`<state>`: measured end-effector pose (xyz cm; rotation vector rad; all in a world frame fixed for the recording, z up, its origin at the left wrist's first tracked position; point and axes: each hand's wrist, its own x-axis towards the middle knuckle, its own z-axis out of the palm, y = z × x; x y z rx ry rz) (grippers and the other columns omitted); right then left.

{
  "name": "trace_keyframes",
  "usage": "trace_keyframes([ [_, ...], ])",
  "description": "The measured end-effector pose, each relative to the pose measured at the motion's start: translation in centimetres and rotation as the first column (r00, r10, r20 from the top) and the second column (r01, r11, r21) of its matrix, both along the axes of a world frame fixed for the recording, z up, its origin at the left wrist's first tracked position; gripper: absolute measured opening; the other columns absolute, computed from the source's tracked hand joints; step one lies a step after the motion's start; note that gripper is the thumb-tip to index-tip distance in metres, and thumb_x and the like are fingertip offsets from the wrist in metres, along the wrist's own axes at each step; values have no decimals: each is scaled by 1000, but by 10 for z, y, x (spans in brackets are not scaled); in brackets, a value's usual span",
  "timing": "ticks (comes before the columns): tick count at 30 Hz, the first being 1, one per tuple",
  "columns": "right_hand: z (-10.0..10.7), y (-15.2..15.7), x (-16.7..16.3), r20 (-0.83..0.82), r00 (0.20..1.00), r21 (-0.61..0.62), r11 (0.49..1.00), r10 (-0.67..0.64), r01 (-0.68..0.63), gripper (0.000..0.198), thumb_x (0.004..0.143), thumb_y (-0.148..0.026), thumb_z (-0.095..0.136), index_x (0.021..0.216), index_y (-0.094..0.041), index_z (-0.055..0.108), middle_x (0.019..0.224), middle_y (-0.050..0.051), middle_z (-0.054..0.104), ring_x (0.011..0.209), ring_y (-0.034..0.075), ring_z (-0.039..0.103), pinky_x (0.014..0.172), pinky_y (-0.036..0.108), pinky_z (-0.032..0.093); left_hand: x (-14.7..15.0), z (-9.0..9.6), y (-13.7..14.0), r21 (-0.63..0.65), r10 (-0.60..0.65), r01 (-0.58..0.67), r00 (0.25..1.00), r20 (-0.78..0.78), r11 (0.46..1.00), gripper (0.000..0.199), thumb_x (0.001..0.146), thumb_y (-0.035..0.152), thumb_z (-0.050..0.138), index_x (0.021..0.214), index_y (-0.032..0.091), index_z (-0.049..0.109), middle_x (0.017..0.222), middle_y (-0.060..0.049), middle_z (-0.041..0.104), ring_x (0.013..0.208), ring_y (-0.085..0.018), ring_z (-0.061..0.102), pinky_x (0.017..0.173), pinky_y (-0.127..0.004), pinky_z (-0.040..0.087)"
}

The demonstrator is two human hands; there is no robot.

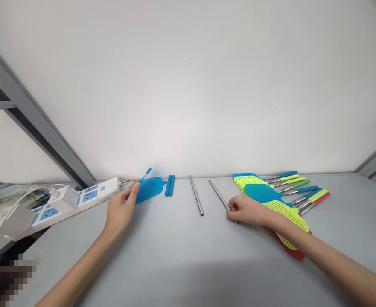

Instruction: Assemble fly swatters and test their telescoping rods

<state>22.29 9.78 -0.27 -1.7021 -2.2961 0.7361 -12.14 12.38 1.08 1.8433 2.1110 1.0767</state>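
Observation:
My left hand [123,207] is closed, thumb against fingers, on a blue fly swatter head seen nearly edge-on, its narrow neck [148,172] pointing up to the right. Just beyond the fingers, a second blue fly swatter head [151,189] lies on the table, partly covered by the hand. Two blue handle grips [170,186] lie side by side to its right. My right hand [244,209] pinches the near end of a metal rod [218,193], whose far end points towards the wall. Another metal rod [196,196] rests on the table between the hands.
Several blue, yellow, green and red fly swatters [285,213] are piled at the right, partly under my right forearm. A white power strip [90,194] with plugs and cables stands at the left. The grey table [175,256] meets a white wall [200,94] at the back.

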Motion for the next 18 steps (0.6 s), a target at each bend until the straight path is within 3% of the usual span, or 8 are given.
trace_keyframes([
  [3,4,0,2,-135,991,-141,990,12,-31,17,66,-22,47,51,-16,42,50,-1,49,44,8,39,41,20,25,15,5,-11,120,-74,62,992,98,991,42,79,50,39,108,24,57,109,2,58,102,-24,52,84,-33,42],
  [6,9,-6,7,-339,939,-349,935,-60,-66,17,71,-25,44,57,-16,44,50,-1,51,40,7,40,40,19,29,37,5,-25,177,-211,196,975,71,965,38,80,44,43,113,28,51,117,3,53,111,-23,45,88,-35,41],
  [10,13,-22,14,-575,795,-463,878,-193,-121,24,77,-37,43,69,-15,48,55,0,55,36,5,36,38,18,27,59,-8,-38,267,-482,522,852,-205,810,40,82,32,45,122,28,41,123,2,47,118,-20,36,99,-40,30],
  [14,10,-44,19,-675,645,-529,844,-359,-85,31,78,-44,47,87,-14,50,65,1,57,39,4,36,40,17,26,68,-23,-39,256,-533,656,738,-412,710,47,82,25,46,127,27,32,124,-2,46,120,-21,34,97,-43,31],
  [18,0,-61,19,-707,498,-569,822,-503,23,32,77,-44,49,90,-15,51,62,-2,51,41,4,32,40,17,25,68,-27,-33,246,-533,658,734,-421,712,49,82,24,47,128,26,30,125,-2,45,121,-21,32,97,-43,32],
])
